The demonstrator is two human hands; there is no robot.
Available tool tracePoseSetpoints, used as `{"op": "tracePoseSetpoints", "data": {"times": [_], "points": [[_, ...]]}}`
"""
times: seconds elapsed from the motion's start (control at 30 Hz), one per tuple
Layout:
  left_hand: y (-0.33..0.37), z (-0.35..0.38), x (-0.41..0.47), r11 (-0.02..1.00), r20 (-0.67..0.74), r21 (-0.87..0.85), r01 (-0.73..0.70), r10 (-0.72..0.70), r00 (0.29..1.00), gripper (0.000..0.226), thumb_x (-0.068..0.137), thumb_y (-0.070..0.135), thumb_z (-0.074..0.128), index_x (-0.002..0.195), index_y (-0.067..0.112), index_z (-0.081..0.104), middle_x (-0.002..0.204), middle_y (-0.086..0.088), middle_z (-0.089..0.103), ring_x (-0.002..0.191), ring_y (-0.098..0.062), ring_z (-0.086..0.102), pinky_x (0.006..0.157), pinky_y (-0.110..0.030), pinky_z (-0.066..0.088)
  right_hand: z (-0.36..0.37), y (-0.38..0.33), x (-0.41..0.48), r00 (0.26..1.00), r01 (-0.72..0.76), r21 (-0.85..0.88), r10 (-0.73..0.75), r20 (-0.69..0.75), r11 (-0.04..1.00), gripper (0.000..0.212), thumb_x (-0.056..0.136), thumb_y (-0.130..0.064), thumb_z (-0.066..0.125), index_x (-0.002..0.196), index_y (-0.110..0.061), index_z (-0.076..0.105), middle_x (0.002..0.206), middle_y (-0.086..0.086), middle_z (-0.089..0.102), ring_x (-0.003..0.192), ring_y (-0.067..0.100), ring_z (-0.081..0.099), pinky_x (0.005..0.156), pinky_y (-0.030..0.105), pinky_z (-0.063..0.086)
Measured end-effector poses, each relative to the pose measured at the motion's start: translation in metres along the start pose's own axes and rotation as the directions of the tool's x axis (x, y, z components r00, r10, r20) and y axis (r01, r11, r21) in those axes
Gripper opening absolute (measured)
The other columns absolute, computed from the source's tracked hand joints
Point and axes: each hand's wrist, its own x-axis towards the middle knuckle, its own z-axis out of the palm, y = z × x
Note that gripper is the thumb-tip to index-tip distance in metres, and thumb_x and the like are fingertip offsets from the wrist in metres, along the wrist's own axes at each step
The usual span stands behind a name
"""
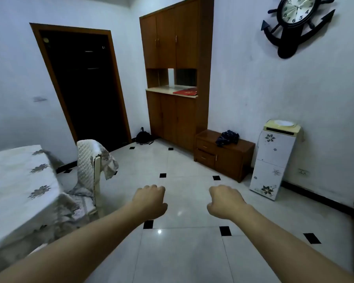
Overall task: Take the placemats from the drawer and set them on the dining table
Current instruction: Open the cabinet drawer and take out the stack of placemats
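White-walled dining room: left hand and right hand hang loosely curled, holding nothing. Table bears no placemats; both drawers sit shut. Placemats unseen, everything left.

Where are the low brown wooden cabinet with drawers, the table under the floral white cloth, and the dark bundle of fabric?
Low brown wooden cabinet with drawers [206, 153]: head view, drawer fronts.
Table under the floral white cloth [14, 176]: head view, cloth top.
Dark bundle of fabric [227, 138]: head view, its middle.
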Motion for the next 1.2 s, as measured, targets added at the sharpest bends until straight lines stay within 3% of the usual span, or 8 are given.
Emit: {"op": "tracePoseSetpoints", "data": {"times": [0.23,0.63,0.87,1.03,1.2], "points": [[-0.039,0.016,0.099,0.999,-0.001,0.024,-0.043,0.043,0.999,0.040,0.091,0.046,0.051,0.116,0.016,0.051,0.111,-0.007,0.058,0.103,-0.028,0.055,0.087,-0.042,0.042,0.006,-0.008,0.100,1.000,-0.019,-0.011,0.019,0.021,1.000,0.012,0.079,-0.028,0.052,0.081,-0.019,0.045,0.092,0.004,0.054,0.083,0.026,0.054,0.067,0.033,0.038],[-0.100,0.010,0.291,0.991,-0.024,-0.008,-0.132,0.132,0.991,0.047,0.091,0.047,0.051,0.127,0.016,0.050,0.121,-0.007,0.059,0.110,-0.028,0.056,0.093,-0.042,0.043,-0.002,-0.002,0.276,0.994,-0.106,0.002,0.105,0.030,0.994,0.013,0.079,-0.028,0.051,0.085,-0.018,0.045,0.089,0.003,0.051,0.083,0.027,0.052,0.067,0.034,0.037],[-0.088,0.023,0.401,0.985,0.042,-0.019,-0.173,0.174,0.984,0.041,0.091,0.045,0.050,0.119,0.015,0.050,0.116,-0.008,0.059,0.106,-0.029,0.056,0.090,-0.041,0.042,0.010,0.047,0.378,0.988,-0.149,0.027,0.148,0.048,0.988,0.015,0.077,-0.028,0.051,0.088,-0.019,0.052,0.093,0.004,0.060,0.086,0.026,0.058,0.066,0.033,0.042],[-0.071,0.024,0.501,0.986,0.050,-0.014,-0.163,0.164,0.985,0.043,0.091,0.046,0.051,0.122,0.015,0.050,0.116,-0.009,0.059,0.105,-0.029,0.056,0.089,-0.041,0.044,0.007,0.101,0.480,0.990,-0.141,0.045,0.140,0.026,0.989,0.028,0.076,-0.030,0.052,0.101,-0.018,0.058,0.098,0.005,0.061,0.087,0.025,0.060,0.066,0.032,0.047],[-0.057,0.017,0.603,0.990,0.061,-0.042,-0.134,0.137,0.989,0.038,0.091,0.044,0.051,0.115,0.015,0.052,0.111,-0.007,0.060,0.099,-0.027,0.057,0.085,-0.039,0.046,-0.008,0.151,0.578,0.996,-0.084,0.036,0.082,0.039,0.996,0.019,0.078,-0.031,0.054,0.092,-0.017,0.055,0.095,0.005,0.060,0.085,0.027,0.061,0.066,0.033,0.045]]}}
